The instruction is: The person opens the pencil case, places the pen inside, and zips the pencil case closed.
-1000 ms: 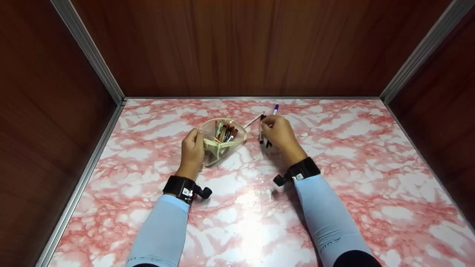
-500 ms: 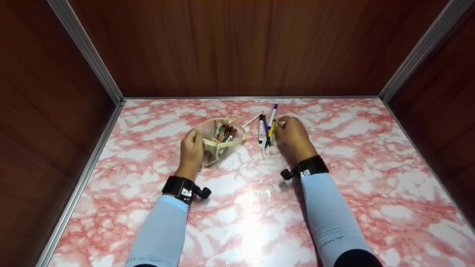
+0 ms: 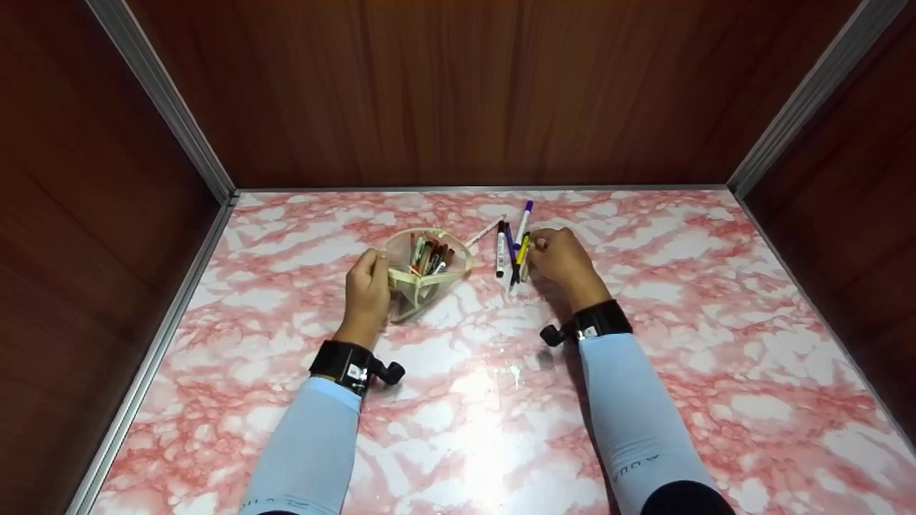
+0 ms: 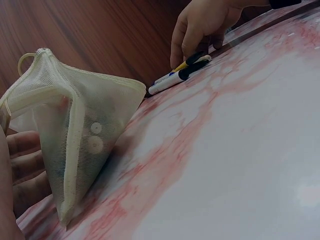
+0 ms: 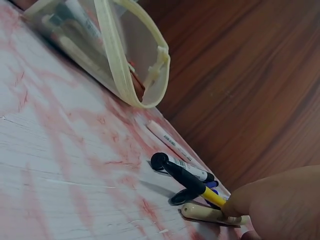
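My left hand grips the left edge of a cream mesh pencil pouch. Its mouth gapes upward, showing several pens and pencils inside. To the right, my right hand reaches down to a small group of loose pens. In the right wrist view its thumb and fingers close round one end of a beige pen. A yellow pen with black ends lies against the thumb, partly hidden. Left of these are a white marker with black ends, a dark purple pen and a white marker with a purple cap.
A thin pale pinkish pen lies at a slant between the pouch and the markers. The table has a red-and-white marbled top. Brown wood-grain panels stand at the back and both sides, with metal strips at the corners.
My right hand has shifted right, off the middle of the loose pens to their right side, uncovering the yellow pen and the markers. My left hand and the pouch have stayed nearly in place.
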`<state>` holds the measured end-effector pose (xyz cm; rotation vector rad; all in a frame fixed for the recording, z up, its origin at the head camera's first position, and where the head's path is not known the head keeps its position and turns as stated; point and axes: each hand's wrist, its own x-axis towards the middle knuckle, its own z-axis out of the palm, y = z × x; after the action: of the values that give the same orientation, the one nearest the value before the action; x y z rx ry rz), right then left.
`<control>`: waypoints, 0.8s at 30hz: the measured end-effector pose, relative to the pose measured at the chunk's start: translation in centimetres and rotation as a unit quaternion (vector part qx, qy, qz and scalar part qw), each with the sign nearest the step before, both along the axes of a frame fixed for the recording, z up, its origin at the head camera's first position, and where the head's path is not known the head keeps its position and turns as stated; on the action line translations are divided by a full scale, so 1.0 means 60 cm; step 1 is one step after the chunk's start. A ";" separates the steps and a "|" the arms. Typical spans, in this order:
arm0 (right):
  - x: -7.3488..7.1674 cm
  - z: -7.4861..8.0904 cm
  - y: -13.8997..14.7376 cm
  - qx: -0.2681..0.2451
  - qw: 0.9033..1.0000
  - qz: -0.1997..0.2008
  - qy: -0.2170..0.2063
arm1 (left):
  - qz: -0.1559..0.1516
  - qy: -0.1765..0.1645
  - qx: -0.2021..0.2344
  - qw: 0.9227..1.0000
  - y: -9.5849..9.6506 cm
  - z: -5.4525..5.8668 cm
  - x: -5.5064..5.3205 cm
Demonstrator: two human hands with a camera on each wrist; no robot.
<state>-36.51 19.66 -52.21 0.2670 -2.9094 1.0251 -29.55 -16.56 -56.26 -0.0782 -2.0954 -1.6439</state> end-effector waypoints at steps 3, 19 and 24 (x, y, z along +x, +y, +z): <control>0.001 -0.001 -0.001 0.002 1.000 -0.007 -0.015 | 0.000 -0.005 -0.001 1.000 -0.001 0.000 0.002; -0.025 -0.027 0.032 0.016 0.998 -0.059 -0.010 | -0.007 0.004 -0.006 1.000 0.000 0.001 0.000; -0.004 0.000 0.029 0.040 0.996 -0.075 -0.029 | -0.007 0.008 -0.008 1.000 -0.002 -0.001 -0.002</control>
<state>-36.74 21.39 -52.21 0.0200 -2.9720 0.9094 -29.64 -16.66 -56.33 -0.1105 -2.1010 -1.6299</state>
